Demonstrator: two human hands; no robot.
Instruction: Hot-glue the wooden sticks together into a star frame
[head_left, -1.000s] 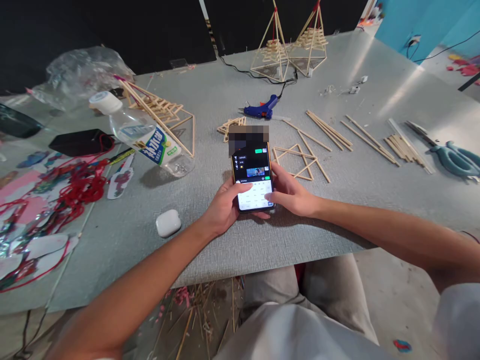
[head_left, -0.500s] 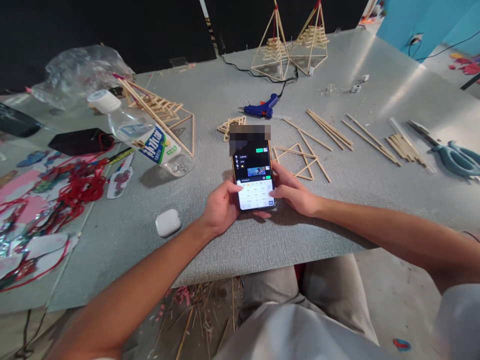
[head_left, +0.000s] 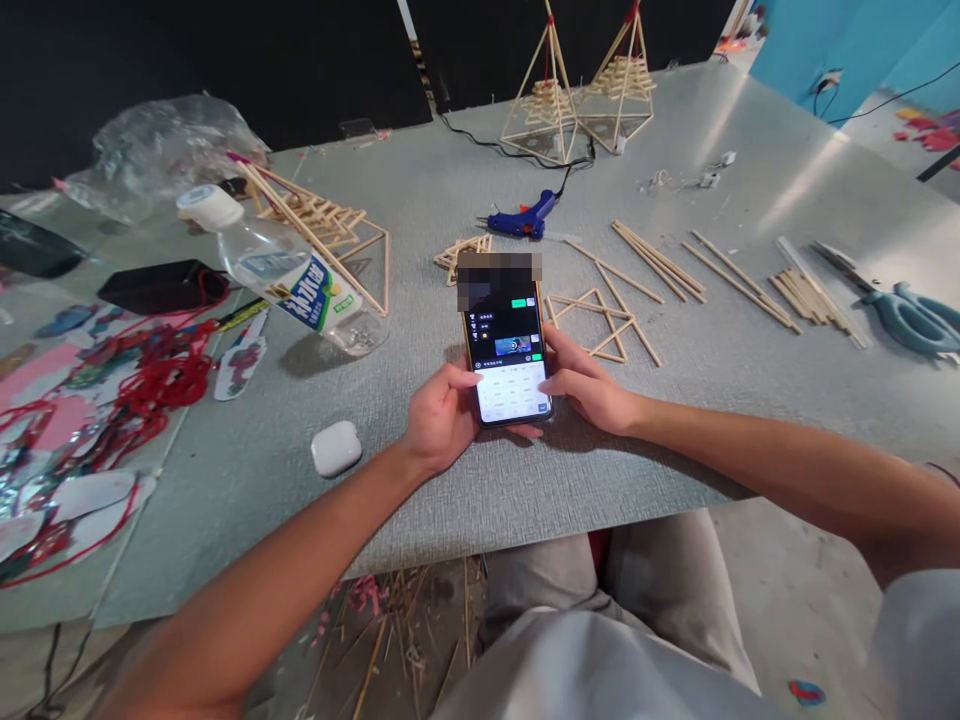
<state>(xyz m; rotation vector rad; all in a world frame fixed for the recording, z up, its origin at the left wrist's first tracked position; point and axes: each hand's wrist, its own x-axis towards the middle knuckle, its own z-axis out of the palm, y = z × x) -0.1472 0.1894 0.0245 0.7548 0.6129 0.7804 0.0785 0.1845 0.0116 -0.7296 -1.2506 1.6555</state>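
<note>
A smartphone (head_left: pixel 511 385) is held upright between both hands above the grey table (head_left: pixel 600 480), its screen lit with a chat and a keyboard. My left hand (head_left: pixel 444 415) grips its left side, thumb at the keyboard's edge. Along the other side, my right hand (head_left: pixel 589 385) is closed on the phone, with its thumb over the keys. Some fingers are hidden behind the phone. Just beyond it lie a star-shaped frame of wooden sticks (head_left: pixel 592 322) and a small stack of joined sticks (head_left: pixel 463 252). A white earbud case (head_left: pixel 336 448) rests left of my left hand.
A blue glue gun (head_left: pixel 521 217) lies behind the phone, its cord running back to stick pyramids (head_left: pixel 551 100). A plastic bottle (head_left: pixel 300 275) leans at left, near red cords (head_left: pixel 150 375). Loose sticks (head_left: pixel 660 262) and scissors (head_left: pixel 900 310) lie at right.
The text and key rows on the phone screen differ slightly. Both hands keep nearly the same place and hold.
</note>
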